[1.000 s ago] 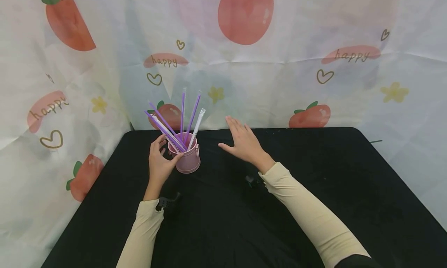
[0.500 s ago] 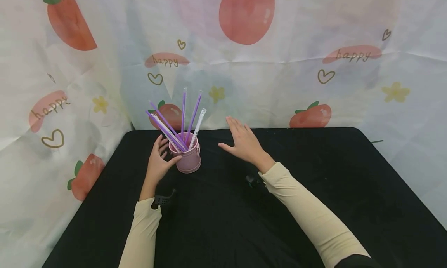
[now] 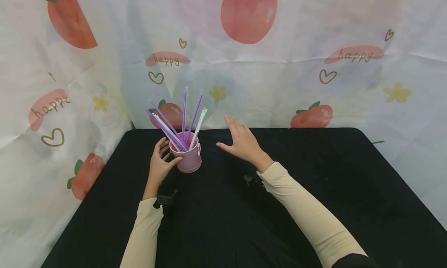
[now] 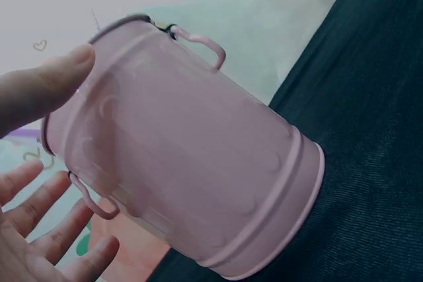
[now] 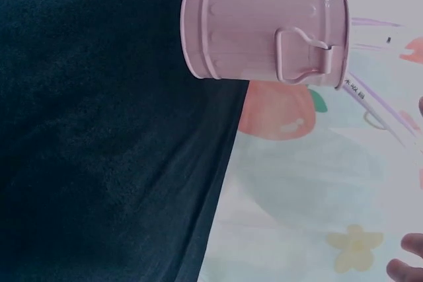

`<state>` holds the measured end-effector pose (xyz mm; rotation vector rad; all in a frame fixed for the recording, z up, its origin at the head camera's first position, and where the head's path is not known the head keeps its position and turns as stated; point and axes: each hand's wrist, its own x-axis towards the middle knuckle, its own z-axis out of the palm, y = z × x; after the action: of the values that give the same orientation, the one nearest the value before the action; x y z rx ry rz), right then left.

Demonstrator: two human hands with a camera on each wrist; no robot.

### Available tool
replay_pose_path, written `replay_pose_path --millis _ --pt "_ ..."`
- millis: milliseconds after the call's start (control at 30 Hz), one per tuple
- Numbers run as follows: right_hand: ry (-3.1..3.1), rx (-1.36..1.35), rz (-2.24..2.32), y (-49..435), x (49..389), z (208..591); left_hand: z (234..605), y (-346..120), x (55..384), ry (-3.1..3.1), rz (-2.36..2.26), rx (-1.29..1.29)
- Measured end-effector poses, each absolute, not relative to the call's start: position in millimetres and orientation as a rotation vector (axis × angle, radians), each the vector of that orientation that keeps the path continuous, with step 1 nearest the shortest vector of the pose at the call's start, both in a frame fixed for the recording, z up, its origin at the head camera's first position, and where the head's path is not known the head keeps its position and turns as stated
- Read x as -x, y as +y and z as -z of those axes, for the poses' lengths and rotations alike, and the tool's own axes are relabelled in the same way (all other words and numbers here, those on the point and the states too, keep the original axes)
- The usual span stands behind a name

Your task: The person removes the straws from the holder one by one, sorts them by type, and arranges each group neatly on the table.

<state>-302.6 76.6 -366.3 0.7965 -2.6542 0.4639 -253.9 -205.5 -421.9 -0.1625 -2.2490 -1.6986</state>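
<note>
A pink metal bucket (image 3: 188, 161) with small side handles stands upright on the black-covered table. Several purple and white wrapped straws (image 3: 192, 116) lean out of its mouth in the head view. At the bucket's left side is my left hand (image 3: 160, 163), thumb in front near the rim and fingers spread behind. The left wrist view has the thumb (image 4: 59, 84) overlapping the bucket's upper wall, while the relaxed fingers (image 4: 59, 236) lie beside one handle. My right hand (image 3: 244, 141) hovers to the right of the bucket, apart from it, with fingers straight and thumb out.
Black cloth (image 3: 223, 221) covers the table, whose far edge runs just behind the bucket. A pale printed curtain (image 3: 265, 85) with fruit and hearts hangs behind and along the left side. Each wrist wears a dark camera strap (image 3: 165, 199).
My left hand has drawn slightly away from the bucket and then shifted a little back toward it. The bucket, the straws and my right hand stay nearly in place.
</note>
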Motion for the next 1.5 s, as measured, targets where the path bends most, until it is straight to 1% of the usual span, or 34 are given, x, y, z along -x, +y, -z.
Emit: replay_pose_path --millis 133,267,467,633,867,1133,1267,1433,1500 --pt "-2.645 -0.784 -0.512 75 303 366 413 -201 248 -2.246 1.704 0.157" --pt "-2.641 -0.77 -0.561 72 302 365 414 -199 249 -2.239 1.733 0.136" --pt "-2.622 -0.754 -0.652 68 300 363 429 -203 263 -2.21 1.764 0.091" --pt "-2.619 -0.717 -0.741 64 302 363 440 -205 271 -2.208 1.744 0.103" --pt "-2.603 -0.701 -0.854 61 302 364 444 -209 272 -2.225 1.773 0.146" --pt "-2.568 -0.712 -0.874 58 303 368 445 -212 273 -2.229 1.767 0.163" --pt "-2.554 -0.71 -0.933 57 304 369 443 -212 273 -2.234 1.794 0.167" --pt "-2.493 -0.73 -1.066 55 306 371 425 -206 262 -2.267 1.825 0.158" --pt "-2.466 -0.736 -1.123 53 308 371 424 -206 262 -2.275 1.827 0.145"
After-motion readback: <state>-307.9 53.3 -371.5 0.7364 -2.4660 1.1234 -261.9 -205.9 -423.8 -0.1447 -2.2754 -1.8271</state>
